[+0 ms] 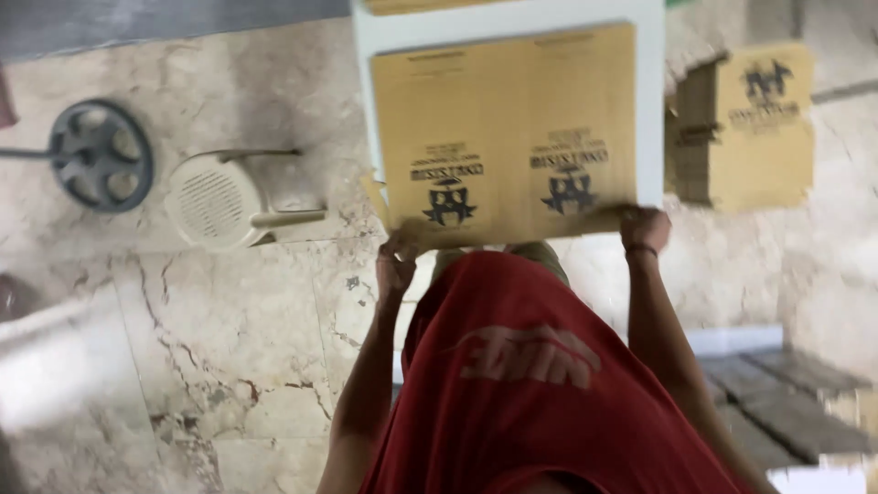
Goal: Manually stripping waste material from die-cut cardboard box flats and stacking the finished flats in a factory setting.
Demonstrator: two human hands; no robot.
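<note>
Marble flooring (pixel 247 329) surrounds a white bench (pixel 651 110), on which a flat cardboard sheet (pixel 503 128) is laid, its long axis across the view. Its near edge is gripped by the left hand (pixel 397 261) and right hand (pixel 644 229); fingertips are hidden, details blurred.

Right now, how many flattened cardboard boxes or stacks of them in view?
3: one flat box on the white table, held by both hands; a sliver at the table's far edge; a stack at right. More may be hidden.
</note>
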